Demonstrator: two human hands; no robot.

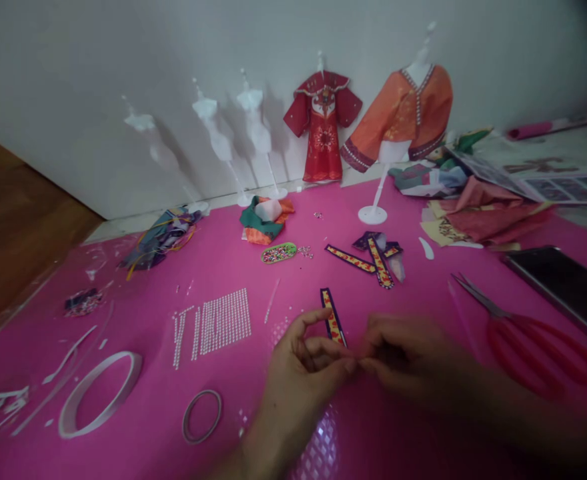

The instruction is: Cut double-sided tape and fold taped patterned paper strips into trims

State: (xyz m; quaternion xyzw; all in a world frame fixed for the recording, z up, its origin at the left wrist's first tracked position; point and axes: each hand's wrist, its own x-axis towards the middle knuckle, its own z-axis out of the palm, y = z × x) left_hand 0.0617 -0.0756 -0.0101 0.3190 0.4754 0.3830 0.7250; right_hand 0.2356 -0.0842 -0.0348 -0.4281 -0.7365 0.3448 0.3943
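My left hand [311, 360] is closed, thumb and index fingertip pressed together at its right end. Against it, my right hand [406, 350] is closed too, its fingertips meeting the left ones. Whatever they pinch is too small or hidden to make out. Just behind the fingers is a yellow fabric strip with red pattern and dark purple border [331, 313]; its lower end is partly covered. Farther back lie a similar strip [351, 259] and another [379, 261] beside dark purple scraps. A sheet of stick-on pearls [226, 321] lies left of my hands.
Red-handled scissors [511, 323] and a phone [568, 280] lie at right. White tape [101, 395] and a smaller roll [202, 417] are at left. A green bead tray [279, 253] sits mid-mat. Behind stand white mannequins [257, 113], a red outfit [325, 127] and an orange jacket [403, 110].
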